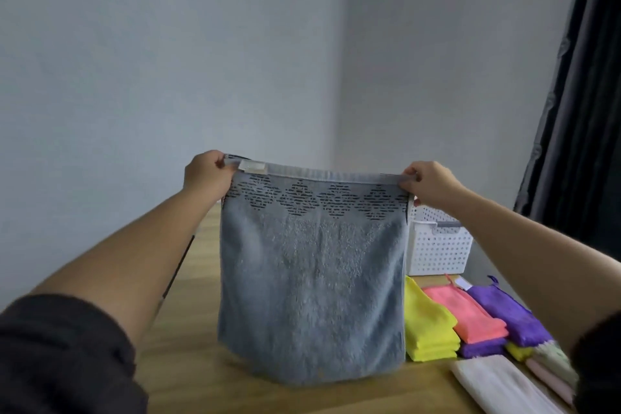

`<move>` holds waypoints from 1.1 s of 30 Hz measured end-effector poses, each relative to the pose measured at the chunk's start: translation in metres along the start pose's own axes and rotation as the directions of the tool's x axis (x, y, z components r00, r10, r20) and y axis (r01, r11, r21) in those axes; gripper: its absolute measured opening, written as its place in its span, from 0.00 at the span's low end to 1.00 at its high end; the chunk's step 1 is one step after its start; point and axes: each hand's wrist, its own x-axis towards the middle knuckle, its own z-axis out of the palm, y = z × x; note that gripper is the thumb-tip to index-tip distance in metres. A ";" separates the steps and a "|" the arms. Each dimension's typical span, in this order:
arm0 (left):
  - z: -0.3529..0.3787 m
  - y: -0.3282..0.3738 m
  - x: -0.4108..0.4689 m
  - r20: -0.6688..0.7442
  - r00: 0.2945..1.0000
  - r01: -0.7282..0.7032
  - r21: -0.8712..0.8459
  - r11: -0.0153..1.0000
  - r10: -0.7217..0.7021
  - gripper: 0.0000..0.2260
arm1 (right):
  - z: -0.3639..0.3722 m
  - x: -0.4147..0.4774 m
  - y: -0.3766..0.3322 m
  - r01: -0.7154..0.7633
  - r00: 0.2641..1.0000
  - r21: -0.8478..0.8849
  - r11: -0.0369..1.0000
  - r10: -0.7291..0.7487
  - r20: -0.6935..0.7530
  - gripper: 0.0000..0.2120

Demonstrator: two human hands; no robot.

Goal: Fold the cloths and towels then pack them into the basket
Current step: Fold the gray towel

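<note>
Head view: left hand (205,175) and right hand (431,182) pinch grey towel's (311,279) top corners; white basket (437,249) just behind towel, folded cloths (470,316) beside it.

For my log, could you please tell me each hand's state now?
Left hand: pinching the grey towel at its top corner.
Right hand: pinching the towel's other top corner.
</note>
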 end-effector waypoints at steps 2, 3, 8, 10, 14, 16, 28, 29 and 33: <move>-0.001 -0.004 0.011 -0.039 0.999 0.011 0.004 1.000 -0.011 0.09 | 0.008 0.014 -0.007 0.012 0.995 0.018 1.000 -0.011 -0.096 0.06; -0.001 -0.003 0.015 -0.052 0.999 0.001 -0.019 1.000 -0.002 0.08 | 0.008 0.018 -0.010 0.024 0.989 0.039 0.999 -0.018 -0.147 0.07; -0.003 -0.008 0.017 -0.042 0.999 -0.022 -0.269 0.963 0.011 0.04 | 0.007 0.022 -0.007 0.055 0.973 0.204 0.978 -0.006 -0.231 0.06; -0.004 -0.016 0.007 0.022 1.000 0.003 -0.386 0.922 0.006 0.03 | 0.009 0.013 0.001 0.049 0.982 0.289 0.956 0.006 -0.188 0.04; -0.008 -0.037 -0.039 0.149 0.987 0.122 -0.513 0.850 -0.052 0.08 | 0.023 -0.034 0.025 -0.003 1.000 0.485 0.875 0.014 -0.020 0.03; -0.011 -0.046 -0.072 0.211 0.975 0.179 -0.550 0.816 -0.072 0.10 | 0.031 -0.067 0.038 -0.070 0.994 0.564 0.823 0.007 0.113 0.08; -0.043 -0.125 -0.240 0.781 0.547 0.510 -0.026 0.860 -0.301 0.04 | 0.055 -0.234 0.095 -0.496 0.652 0.404 0.769 0.022 0.758 0.04; -0.042 -0.126 -0.242 0.767 0.560 0.515 -0.025 0.857 -0.314 0.06 | 0.056 -0.236 0.094 -0.484 0.670 0.409 0.773 0.026 0.742 0.03; -0.026 -0.124 -0.239 0.643 0.688 0.502 -0.088 0.860 -0.336 0.09 | 0.075 -0.228 0.090 -0.484 0.798 0.472 0.737 0.151 0.583 0.02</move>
